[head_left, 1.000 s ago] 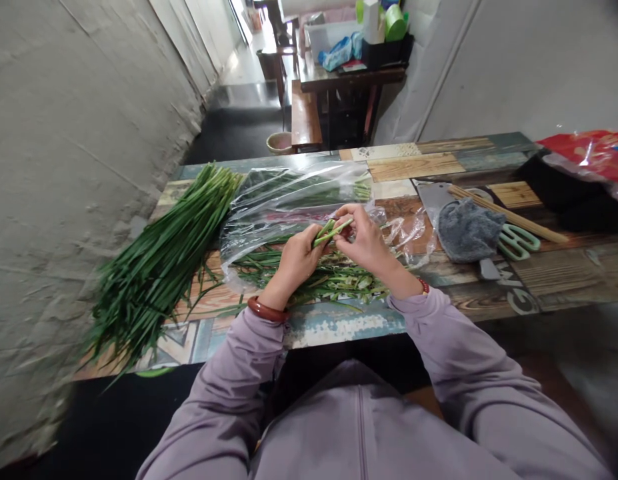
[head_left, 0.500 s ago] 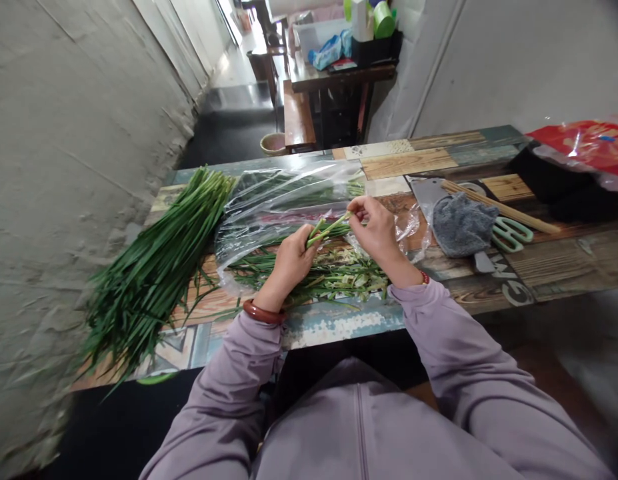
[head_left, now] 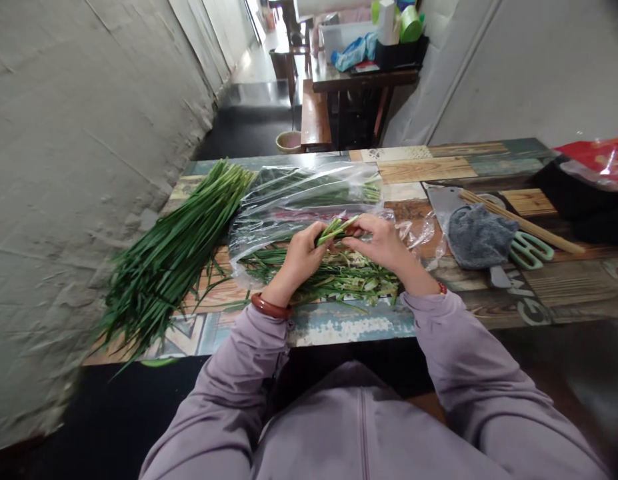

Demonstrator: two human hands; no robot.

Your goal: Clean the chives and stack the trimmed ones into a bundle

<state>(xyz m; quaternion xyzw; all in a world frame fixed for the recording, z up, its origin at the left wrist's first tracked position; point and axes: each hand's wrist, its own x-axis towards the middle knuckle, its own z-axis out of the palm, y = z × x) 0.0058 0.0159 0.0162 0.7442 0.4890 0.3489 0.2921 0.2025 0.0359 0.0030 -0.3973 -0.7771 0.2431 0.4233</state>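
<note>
My left hand (head_left: 303, 255) is closed around a small bunch of garlic chives (head_left: 333, 231), pale stem ends pointing up and right. My right hand (head_left: 381, 245) has its thumb and fingers at those stem ends, pinching them; the fingertips are partly hidden. Below both hands lies a heap of chive trimmings (head_left: 359, 277), green and yellowish. Behind them spreads a clear plastic bag (head_left: 299, 193) with more chives inside. To the left, a large pile of long chives (head_left: 173, 253) rests on the table, its leaf tips toward the near edge.
On the right of the patterned table (head_left: 433, 170) lie a grey cloth (head_left: 481, 233), light-green handles (head_left: 532, 251), wooden sticks (head_left: 529, 223) and a red plastic bag (head_left: 601, 160). A rough wall (head_left: 63, 167) stands at left. Beyond are a bench (head_left: 315, 115) and a basket (head_left: 289, 141).
My right hand has moved in close to my left hand; earlier it held one stem drawn out to the right. The view has shifted, so the table appears farther right.
</note>
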